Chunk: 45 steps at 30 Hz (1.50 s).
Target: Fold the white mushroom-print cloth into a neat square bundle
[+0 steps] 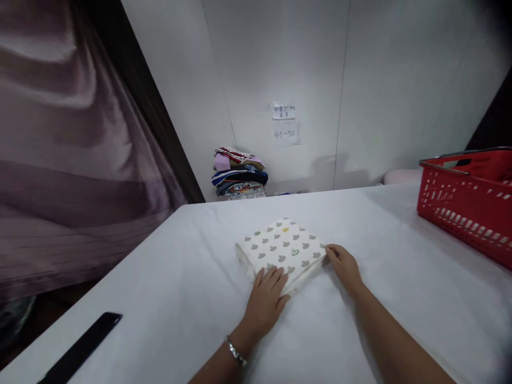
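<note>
A folded white cloth [286, 242] printed with small grey shapes and a few green and yellow ones lies on the white-covered table [172, 298]. It is turned so that its corners point toward and away from me, and its edge shows several layers. My left hand [266, 298] rests flat on the near corner, fingers stretched over the print. At the right corner my right hand [343, 264] pinches the cloth's edge between thumb and fingers. A silvery bracelet [235, 350] circles my left wrist.
A red plastic basket [460, 205] stands at the right edge of the table. Behind the table's far edge is a pile of folded clothes [240, 173] against the wall. A long black object [82, 346] lies at the near left. A pinkish curtain [76, 160] hangs on the left.
</note>
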Available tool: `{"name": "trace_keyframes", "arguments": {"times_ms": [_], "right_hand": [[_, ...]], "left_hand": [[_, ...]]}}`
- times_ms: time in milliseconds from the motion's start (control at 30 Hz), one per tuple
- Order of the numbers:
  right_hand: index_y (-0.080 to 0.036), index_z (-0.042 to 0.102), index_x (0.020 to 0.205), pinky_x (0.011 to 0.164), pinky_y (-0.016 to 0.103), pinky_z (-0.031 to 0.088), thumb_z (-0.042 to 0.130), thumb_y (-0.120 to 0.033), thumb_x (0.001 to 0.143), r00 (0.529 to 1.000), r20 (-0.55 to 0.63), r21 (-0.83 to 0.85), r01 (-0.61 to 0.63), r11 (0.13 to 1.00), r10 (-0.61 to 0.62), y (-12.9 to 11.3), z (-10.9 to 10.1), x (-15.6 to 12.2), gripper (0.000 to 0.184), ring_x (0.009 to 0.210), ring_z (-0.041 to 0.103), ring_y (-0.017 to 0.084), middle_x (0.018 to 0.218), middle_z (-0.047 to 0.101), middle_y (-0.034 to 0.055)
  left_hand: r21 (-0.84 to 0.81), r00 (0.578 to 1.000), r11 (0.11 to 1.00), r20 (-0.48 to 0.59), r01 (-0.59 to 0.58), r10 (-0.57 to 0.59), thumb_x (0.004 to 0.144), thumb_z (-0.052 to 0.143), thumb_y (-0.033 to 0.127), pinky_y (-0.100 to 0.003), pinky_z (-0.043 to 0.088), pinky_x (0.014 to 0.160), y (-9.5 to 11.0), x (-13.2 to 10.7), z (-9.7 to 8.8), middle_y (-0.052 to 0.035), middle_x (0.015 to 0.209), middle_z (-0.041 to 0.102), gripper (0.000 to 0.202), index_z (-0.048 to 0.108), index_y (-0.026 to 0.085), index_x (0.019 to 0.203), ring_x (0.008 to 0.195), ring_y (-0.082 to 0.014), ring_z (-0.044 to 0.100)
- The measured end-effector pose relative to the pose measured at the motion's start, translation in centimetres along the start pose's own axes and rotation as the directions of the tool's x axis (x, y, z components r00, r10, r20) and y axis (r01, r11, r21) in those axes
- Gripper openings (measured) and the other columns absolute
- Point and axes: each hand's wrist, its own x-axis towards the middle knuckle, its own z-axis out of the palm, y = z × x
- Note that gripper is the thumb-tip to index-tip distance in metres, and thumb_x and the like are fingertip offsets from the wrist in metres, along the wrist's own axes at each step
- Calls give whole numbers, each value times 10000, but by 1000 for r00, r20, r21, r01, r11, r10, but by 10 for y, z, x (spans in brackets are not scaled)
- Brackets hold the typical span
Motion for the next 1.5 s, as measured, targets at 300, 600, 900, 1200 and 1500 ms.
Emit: {"name": "trace_keyframes", "arguments": {"times_ms": [300, 600, 900, 1200, 1500], "right_hand": [[-181, 653, 989, 827, 374, 452, 447, -492, 789, 996, -83, 48, 32, 998, -28, 21, 3, -1, 423, 919, 592, 235, 1000, 664, 80], [-217, 640, 1021, 927, 423, 412, 463, -331, 846, 810, -29, -112, 580, 807, -586, -27, 15, -36, 273, 1029, 561, 225, 1069, 649, 79], [-242, 628, 1074, 926, 440, 387, 468, -342, 864, 703, 344, -48, 675, 736, -622, -98, 33, -74, 282, 1025, 555, 239, 1081, 638, 84], [-203, 630, 1087, 936, 413, 375, 513, -331, 839, 661, 444, -56, 695, 717, -606, -108, 49, -85, 303, 1059, 534, 236, 1143, 613, 96], [-206, 635, 1067, 924, 408, 384, 521, -324, 828, 691, 454, -79, 660, 747, -562, -110, 54, -84, 290, 1063, 533, 242, 1145, 609, 99]], "left_hand": [[-409, 903, 890, -274, 202, -331, 877, 448, 287, -380, 411, 903, -14, -4, -10, -50, 911, 647, 254, 659, 197, 769, 950, -166, 551], [-706, 587, 497, -141, 504, -797, 783, 527, 262, -308, 471, 780, -59, -16, 4, -66, 991, 601, 216, 611, 157, 953, 789, -136, 579], [-863, 541, 142, 168, 485, -824, 791, 549, 272, -221, 481, 590, -66, -15, 0, -37, 784, 636, 252, 547, 148, 1010, 622, -102, 596], [-848, 521, -24, 347, 530, -780, 733, 646, 335, -207, 454, 459, -51, -9, 1, -23, 732, 615, 567, 392, 129, 1197, 499, -102, 574], [-874, 546, -71, 363, 481, -755, 704, 665, 195, -192, 469, 441, -32, -6, -4, -64, 882, 637, 768, 242, 154, 1344, 533, -94, 576]]}}
